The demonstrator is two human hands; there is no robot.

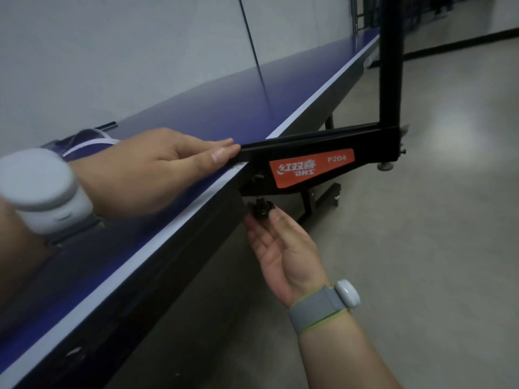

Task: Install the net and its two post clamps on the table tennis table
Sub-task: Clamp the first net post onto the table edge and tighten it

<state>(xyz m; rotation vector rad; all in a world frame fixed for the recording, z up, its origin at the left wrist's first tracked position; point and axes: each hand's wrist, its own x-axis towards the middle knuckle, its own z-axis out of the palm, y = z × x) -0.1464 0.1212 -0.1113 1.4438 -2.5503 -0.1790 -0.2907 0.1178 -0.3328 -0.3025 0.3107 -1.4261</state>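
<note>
A blue table [174, 122] with a white edge line stands on a pale grey floor [435, 234], near a dark baseboard [460, 42]. A black post clamp [323, 161] sits over the table's edge, its post [391, 60] upright. Its orange label [310, 170] reads "DHS" and "P204", mirrored. The left hand [157, 169] lies flat on the table, fingers extended, tips touching the clamp's top arm. The right hand [280, 248], palm up, pinches the black screw knob [262, 210] under the clamp. Folded net [90, 141] lies behind the left hand.

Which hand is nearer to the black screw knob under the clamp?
Right. The right hand touches the knob from below; the left hand rests above on the table edge.
</note>
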